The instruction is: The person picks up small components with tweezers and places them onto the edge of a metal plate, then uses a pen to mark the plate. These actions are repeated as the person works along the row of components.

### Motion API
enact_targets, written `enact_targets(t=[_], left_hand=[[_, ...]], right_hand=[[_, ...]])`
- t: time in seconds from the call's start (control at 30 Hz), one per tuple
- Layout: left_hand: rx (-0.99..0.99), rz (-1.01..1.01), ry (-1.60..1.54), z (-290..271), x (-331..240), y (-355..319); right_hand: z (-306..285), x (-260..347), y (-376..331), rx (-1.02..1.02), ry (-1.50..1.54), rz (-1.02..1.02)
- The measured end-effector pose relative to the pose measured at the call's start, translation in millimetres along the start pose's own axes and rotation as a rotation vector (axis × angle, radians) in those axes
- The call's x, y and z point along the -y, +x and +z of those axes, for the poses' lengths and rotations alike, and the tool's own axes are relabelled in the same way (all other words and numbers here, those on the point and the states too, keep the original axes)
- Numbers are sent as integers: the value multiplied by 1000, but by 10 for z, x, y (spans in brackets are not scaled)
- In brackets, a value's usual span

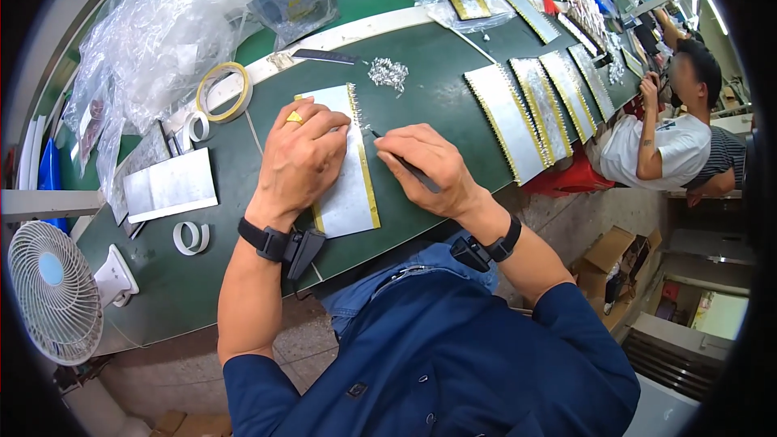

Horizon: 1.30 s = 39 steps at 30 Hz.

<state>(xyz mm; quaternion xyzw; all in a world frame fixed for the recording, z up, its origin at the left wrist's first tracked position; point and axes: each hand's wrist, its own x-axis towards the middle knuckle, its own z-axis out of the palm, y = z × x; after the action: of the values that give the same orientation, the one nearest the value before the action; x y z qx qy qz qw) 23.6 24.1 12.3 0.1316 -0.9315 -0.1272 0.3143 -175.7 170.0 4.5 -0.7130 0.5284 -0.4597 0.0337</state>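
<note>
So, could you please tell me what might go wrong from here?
The slim dark tool in the right grip points toward the flat silver panel with yellow edges; a slip might scratch it. The loose pile of tiny silvery pieces lies on the green table, so a stray knock could scatter it.

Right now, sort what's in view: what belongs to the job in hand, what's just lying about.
In the job:
- plate, under the left hand
- dark tool, in the right hand
- small metal pieces, probably
- row of similar plates, probably

Apparently just about:
- fan
- yellow tape
- clear plastic
</note>
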Motion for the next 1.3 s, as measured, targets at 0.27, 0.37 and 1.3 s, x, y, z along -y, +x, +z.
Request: enact_targets(t=[0.27, 0.37, 1.3], left_hand=[[-35, 86, -60, -5, -45, 38], [1, 87, -46, -10, -29, 27], [-46, 0, -27, 16, 35, -4]], right_hand=[[88, 28, -10, -46, 25, 4], [82, 27, -7, -75, 39, 1], [81, -8, -37, 16, 129, 91]])
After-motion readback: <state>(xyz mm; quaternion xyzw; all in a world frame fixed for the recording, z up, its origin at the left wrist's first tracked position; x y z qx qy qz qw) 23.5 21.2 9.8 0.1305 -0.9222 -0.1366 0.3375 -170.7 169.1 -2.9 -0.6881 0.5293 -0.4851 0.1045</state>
